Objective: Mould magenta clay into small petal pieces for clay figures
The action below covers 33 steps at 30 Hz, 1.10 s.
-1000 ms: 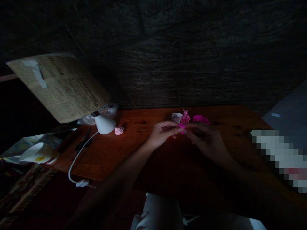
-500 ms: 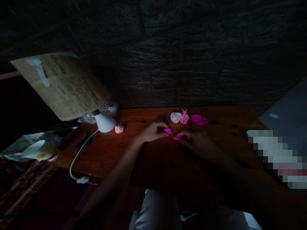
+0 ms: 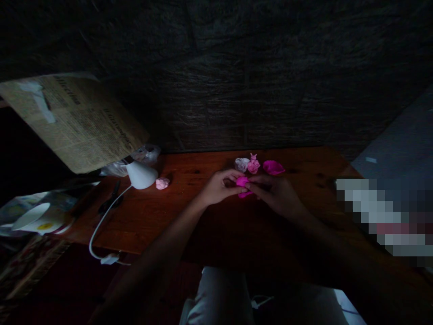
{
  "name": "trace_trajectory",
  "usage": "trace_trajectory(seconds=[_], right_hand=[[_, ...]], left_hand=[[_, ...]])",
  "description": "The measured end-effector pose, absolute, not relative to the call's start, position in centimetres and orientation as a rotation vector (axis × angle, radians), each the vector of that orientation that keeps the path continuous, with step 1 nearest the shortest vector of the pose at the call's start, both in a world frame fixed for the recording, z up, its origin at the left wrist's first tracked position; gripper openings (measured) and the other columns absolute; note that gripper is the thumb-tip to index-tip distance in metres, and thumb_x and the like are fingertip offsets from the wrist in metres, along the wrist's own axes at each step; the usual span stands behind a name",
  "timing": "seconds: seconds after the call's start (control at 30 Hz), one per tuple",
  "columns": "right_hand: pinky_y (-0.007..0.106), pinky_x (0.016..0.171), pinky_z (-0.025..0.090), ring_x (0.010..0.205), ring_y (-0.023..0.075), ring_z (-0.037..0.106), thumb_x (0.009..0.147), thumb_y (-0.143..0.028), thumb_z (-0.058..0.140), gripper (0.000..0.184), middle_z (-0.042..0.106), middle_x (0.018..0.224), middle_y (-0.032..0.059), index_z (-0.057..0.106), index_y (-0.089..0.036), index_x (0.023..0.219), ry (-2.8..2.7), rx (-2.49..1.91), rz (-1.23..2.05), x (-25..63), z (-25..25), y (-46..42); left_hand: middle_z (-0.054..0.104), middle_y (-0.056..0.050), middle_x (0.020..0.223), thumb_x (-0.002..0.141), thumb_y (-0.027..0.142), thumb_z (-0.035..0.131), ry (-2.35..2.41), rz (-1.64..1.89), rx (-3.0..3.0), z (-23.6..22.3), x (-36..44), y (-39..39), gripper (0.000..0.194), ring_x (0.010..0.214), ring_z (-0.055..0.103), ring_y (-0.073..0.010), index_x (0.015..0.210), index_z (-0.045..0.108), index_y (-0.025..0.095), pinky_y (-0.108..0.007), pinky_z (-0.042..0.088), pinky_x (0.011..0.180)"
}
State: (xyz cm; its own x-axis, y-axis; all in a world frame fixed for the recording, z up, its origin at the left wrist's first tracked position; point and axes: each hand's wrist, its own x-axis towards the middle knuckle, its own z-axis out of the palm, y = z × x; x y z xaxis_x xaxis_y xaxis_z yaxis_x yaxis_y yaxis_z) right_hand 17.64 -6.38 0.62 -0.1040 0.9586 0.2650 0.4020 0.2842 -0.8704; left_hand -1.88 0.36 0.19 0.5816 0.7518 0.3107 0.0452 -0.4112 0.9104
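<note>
My left hand pinches a magenta lump of what looks like modelling clay between thumb and fingers, just above the wooden table. From the other side, the thumb and fingers of my right hand press on the same lump. A flap of the same magenta stuff shows below the fingertips; whether it is joined to the lump I cannot tell. Just beyond the hands sit a whitish crumpled lump, a light pink piece with a small pointed top, and a flat magenta piece.
At the left stands a lamp with a newsprint-patterned shade and white base. Near it lie a pale pink lump, dark scissors, a white cord and a white cup. A dark wall backs the table.
My right hand has moved left with its small magenta piece to meet the lump in my left hand. The hands, formerly apart, now touch. The whole view has shifted slightly.
</note>
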Motion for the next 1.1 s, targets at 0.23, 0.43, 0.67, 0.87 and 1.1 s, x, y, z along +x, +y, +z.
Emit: trace_trajectory(seconds=[0.23, 0.43, 0.67, 0.87, 1.1], right_hand=[[0.028, 0.057, 0.052, 0.059, 0.0155, 0.066, 0.082, -0.033, 0.067, 0.02, 0.077, 0.075, 0.0037, 0.078, -0.019, 0.093, -1.624, -1.21, 0.761, 17.7, 0.4, -6.4], [0.032, 0.069, 0.054, 0.073, 0.0191, 0.07, 0.072, -0.024, 0.07, 0.011, 0.078, 0.081, 0.0034, 0.077, -0.022, 0.08, -1.55, -1.224, 0.695, 17.5, 0.2, -6.2], [0.025, 0.049, 0.046, 0.047, 0.0106, 0.055, 0.071, -0.033, 0.07, 0.014, 0.068, 0.06, -0.0009, 0.073, -0.02, 0.073, -1.391, -1.183, 1.078, 17.4, 1.2, -6.0], [0.023, 0.053, 0.05, 0.055, 0.011, 0.062, 0.071, -0.043, 0.075, 0.024, 0.071, 0.067, 0.0017, 0.075, -0.02, 0.076, -1.266, -1.11, 1.209, 17.5, 1.3, -6.1], [0.028, 0.058, 0.055, 0.06, 0.0135, 0.065, 0.08, -0.035, 0.072, 0.018, 0.077, 0.081, 0.0027, 0.076, -0.021, 0.092, -1.56, -1.101, 0.909, 17.8, 1.0, -6.5]], left_hand=[[0.075, -0.009, 0.099, 0.076, 0.029, 0.078, 0.609, 0.913, 1.772, 0.4, -1.6, 0.1, 0.029, 0.089, 0.07, -0.0154, 0.1, 0.072, 0.013, -0.032, 0.055, 0.086], [0.075, -0.008, 0.094, 0.076, 0.026, 0.076, 0.609, 0.91, 1.789, 0.5, -1.1, -0.9, 0.023, 0.084, 0.069, -0.0153, 0.095, 0.072, 0.014, -0.031, 0.055, 0.082], [0.075, -0.005, 0.089, 0.074, 0.026, 0.078, 0.569, 0.911, 1.645, 0.6, -1.0, -0.5, 0.021, 0.081, 0.068, -0.0141, 0.091, 0.073, 0.014, -0.029, 0.055, 0.08], [0.074, -0.005, 0.088, 0.07, 0.029, 0.081, 0.606, 0.91, 1.457, 0.6, -1.1, -0.2, 0.027, 0.077, 0.067, -0.0134, 0.093, 0.074, 0.015, -0.027, 0.054, 0.075], [0.075, -0.005, 0.092, 0.074, 0.028, 0.079, 0.606, 0.931, 1.582, 0.7, -1.3, -0.2, 0.022, 0.083, 0.067, -0.0133, 0.092, 0.074, 0.016, -0.029, 0.053, 0.083]])
